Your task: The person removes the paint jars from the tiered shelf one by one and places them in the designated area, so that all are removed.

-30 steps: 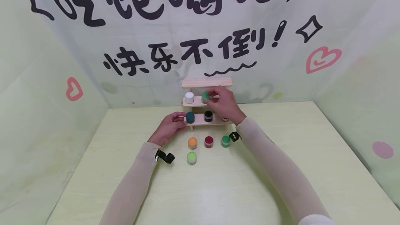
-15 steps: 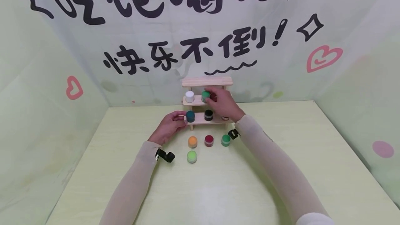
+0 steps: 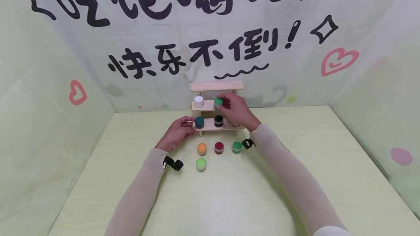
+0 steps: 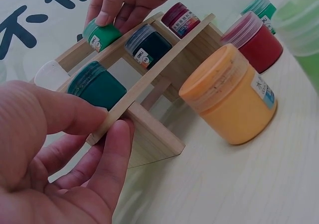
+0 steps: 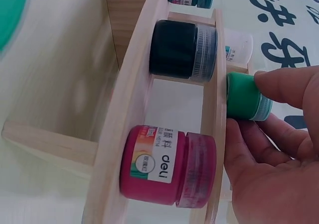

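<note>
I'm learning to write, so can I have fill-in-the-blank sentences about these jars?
The right grip pinches a jar coloured ____.
In the head view, just left of it on the middle shelf stands another jar coloured ____.
On the table, the dark red jar is between a green jar and an ____ jar.
Missing words: green; white; orange.

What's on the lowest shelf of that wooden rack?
On the lowest shelf stand a teal jar, a dark jar and a magenta jar. The right hand mostly covers the last in the head view; the shelf beneath each is hidden.
</note>
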